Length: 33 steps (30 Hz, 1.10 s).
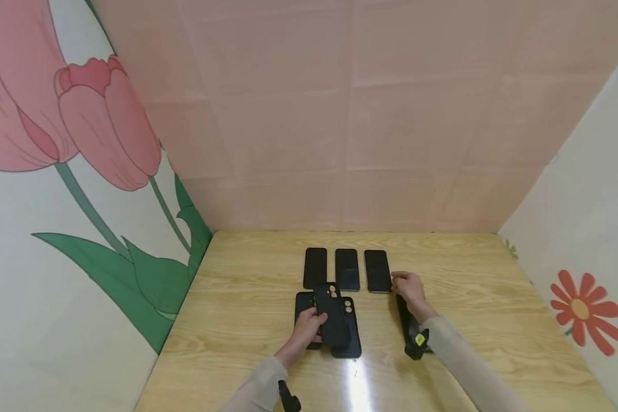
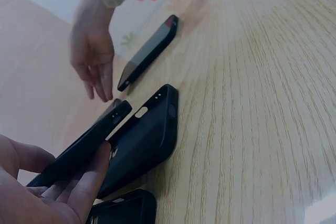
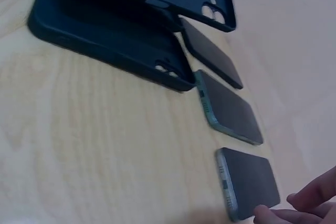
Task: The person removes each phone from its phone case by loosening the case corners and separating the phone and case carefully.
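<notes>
My left hand (image 1: 307, 329) grips a black phone case (image 1: 332, 320), thumb across its inner face and fingers underneath. Camera cutouts show at the top of the held case. Beneath it, two more black cases lie side by side on the table, a left case (image 1: 304, 300) partly covered and a right case (image 1: 354, 337). My right hand (image 1: 411, 289) is at the right edge of the rightmost phone (image 1: 377, 271). In the right wrist view its fingertips (image 3: 262, 213) overlap that phone's near corner, thumb and finger apart.
Left of that phone, a middle phone (image 1: 347, 269) and a left phone (image 1: 316, 268) complete a row. A dark phone-shaped object (image 2: 149, 53) lies under the right forearm. The wood-grain table (image 1: 237, 297) meets a pink back wall (image 1: 340, 143) and patterned side walls.
</notes>
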Each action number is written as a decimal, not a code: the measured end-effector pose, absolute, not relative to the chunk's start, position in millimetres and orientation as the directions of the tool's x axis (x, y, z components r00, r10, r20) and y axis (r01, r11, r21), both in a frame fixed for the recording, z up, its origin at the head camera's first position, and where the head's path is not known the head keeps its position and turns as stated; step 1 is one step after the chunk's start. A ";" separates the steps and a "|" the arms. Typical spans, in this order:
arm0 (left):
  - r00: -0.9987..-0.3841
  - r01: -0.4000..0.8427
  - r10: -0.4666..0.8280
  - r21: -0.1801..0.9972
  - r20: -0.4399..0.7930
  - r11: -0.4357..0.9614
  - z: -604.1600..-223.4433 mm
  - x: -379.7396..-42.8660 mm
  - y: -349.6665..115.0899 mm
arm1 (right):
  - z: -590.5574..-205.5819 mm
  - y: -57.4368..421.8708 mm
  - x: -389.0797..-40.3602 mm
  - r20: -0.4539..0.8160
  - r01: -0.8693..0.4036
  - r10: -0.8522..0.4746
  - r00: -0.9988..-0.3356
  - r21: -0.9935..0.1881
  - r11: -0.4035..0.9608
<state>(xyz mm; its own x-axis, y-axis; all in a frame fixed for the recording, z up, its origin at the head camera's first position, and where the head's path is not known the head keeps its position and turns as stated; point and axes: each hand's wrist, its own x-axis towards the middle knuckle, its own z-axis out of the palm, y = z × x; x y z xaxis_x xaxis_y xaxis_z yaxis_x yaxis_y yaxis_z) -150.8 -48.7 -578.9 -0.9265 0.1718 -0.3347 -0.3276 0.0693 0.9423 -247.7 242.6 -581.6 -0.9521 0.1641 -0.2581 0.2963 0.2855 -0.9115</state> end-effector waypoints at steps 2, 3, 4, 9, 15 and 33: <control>-0.925 -0.332 0.171 0.941 -0.339 0.068 -579.0 -150.6 -48.3 | -579.9 244.4 -248.4 -0.242 0.284 0.179 -0.954 -0.920 0.269; -0.925 -0.333 0.171 0.940 -0.340 0.070 -579.0 -150.4 -47.9 | -579.2 245.5 -248.6 -0.235 0.276 0.179 -0.955 -0.925 0.261; -0.925 -0.332 0.171 0.940 -0.340 0.072 -578.8 -150.6 -47.7 | -577.9 246.3 -248.7 -0.236 0.275 0.175 -0.956 -0.928 0.251; -0.920 -0.339 0.178 0.937 -0.348 0.078 -579.5 -149.5 -47.3 | -575.4 249.9 -244.5 -0.271 0.288 0.111 -0.956 -0.938 0.193; -0.919 -0.345 0.175 0.936 -0.353 0.075 -580.1 -150.3 -45.8 | -575.1 252.6 -240.0 -0.334 0.338 0.054 -0.941 -0.923 0.184; -0.910 -0.357 0.215 0.934 -0.355 0.032 -580.1 -154.8 -33.7 | -568.4 272.4 -223.2 -0.271 0.264 -0.015 -0.963 -0.948 0.176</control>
